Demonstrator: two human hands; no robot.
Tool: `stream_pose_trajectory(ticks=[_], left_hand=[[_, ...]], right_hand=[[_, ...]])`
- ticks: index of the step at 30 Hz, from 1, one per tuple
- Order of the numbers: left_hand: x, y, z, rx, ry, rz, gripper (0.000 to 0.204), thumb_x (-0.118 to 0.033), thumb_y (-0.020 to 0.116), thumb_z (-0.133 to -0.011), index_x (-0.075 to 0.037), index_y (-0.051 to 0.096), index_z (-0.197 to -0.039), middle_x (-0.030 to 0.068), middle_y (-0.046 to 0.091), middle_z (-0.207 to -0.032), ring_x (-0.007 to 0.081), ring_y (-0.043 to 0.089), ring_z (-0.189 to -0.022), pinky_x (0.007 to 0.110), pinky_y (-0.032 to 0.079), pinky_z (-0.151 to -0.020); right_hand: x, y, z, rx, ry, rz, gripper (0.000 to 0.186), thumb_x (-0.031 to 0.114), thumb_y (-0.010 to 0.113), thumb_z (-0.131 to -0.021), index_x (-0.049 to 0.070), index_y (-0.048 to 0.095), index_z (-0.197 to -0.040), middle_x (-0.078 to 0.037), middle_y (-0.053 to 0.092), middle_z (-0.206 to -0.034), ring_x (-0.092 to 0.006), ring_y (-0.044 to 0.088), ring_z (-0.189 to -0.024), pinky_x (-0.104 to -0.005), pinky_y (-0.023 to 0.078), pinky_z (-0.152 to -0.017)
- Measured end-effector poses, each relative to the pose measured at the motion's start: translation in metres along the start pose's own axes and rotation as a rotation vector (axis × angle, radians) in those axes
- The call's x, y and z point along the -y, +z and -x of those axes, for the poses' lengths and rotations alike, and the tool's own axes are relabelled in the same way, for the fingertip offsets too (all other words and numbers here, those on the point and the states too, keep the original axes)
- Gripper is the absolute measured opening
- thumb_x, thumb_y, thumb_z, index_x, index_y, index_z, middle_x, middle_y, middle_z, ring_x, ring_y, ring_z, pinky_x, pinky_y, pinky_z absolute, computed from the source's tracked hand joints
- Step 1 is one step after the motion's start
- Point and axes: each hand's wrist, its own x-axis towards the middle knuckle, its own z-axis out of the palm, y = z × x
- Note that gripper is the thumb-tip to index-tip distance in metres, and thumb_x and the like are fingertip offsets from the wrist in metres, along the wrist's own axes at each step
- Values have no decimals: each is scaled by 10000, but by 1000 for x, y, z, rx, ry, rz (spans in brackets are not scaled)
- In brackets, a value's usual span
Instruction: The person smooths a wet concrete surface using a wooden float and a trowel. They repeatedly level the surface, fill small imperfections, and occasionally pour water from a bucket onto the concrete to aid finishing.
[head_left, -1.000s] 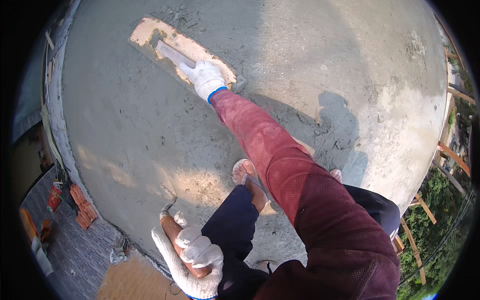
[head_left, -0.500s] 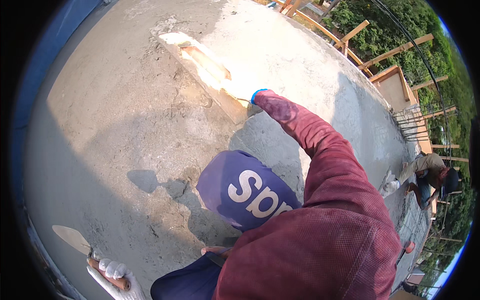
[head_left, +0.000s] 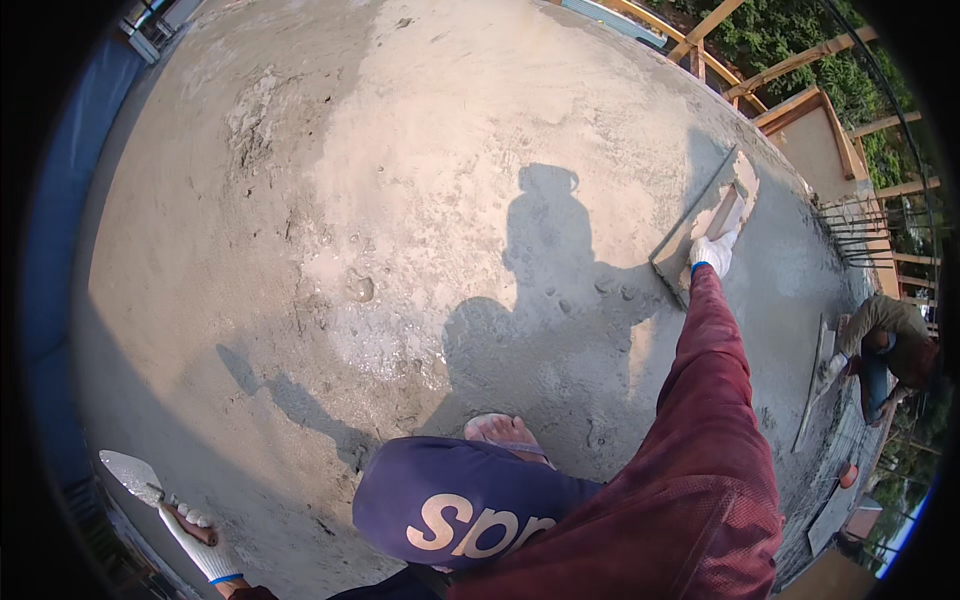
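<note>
Float (head_left: 700,218): flat on wet slab (head_left: 420,200), right hand (head_left: 712,252) fingers grasping it
Trowel (head_left: 130,472): off slab's near edge, left hand (head_left: 200,535) fingers clenched on handle

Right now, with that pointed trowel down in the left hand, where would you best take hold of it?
By the reddish handle, where the gloved left hand already wraps it. The pointed trowel has a flat metal blade tapering to a tip that points away from the person, so the handle end faces the body. Come from behind, the near side, closing around the handle, leaving the blade free.

free: wet concrete slab (head_left: 420,200) ahead | obstacles: wooden float (head_left: 700,215), co-worker (head_left: 885,345) right, own knee (head_left: 460,500)
</note>
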Motion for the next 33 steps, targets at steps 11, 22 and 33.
stream_pose_trajectory(ticks=[11,22,33], left_hand=[[-11,-34,96,-326,-2,-481,329,-402,609,-1043,-97,618,-1165,4,526,-822,119,511,-694,309,464,-646],[-12,-46,165,-679,23,-563,341,-507,588,-1025,-190,641,-1141,30,543,-814,144,510,-703,299,464,-674],[6,-124,19,-522,138,-120,419,-556,657,-986,-187,674,-1183,-67,526,-839,48,444,-613,240,332,-511]], right_hand=[[172,76,-44,180,-405,34,447,250,681,-854,84,579,-1256,-282,720,-1109,-462,688,-1075,-523,539,-919],[355,142,48,310,-875,-132,684,238,637,-840,94,503,-1496,-289,689,-1189,-432,672,-1122,-491,523,-979],[331,97,225,548,-1385,-320,697,197,681,-861,153,469,-1523,-227,623,-1302,-427,634,-1147,-498,523,-971]])
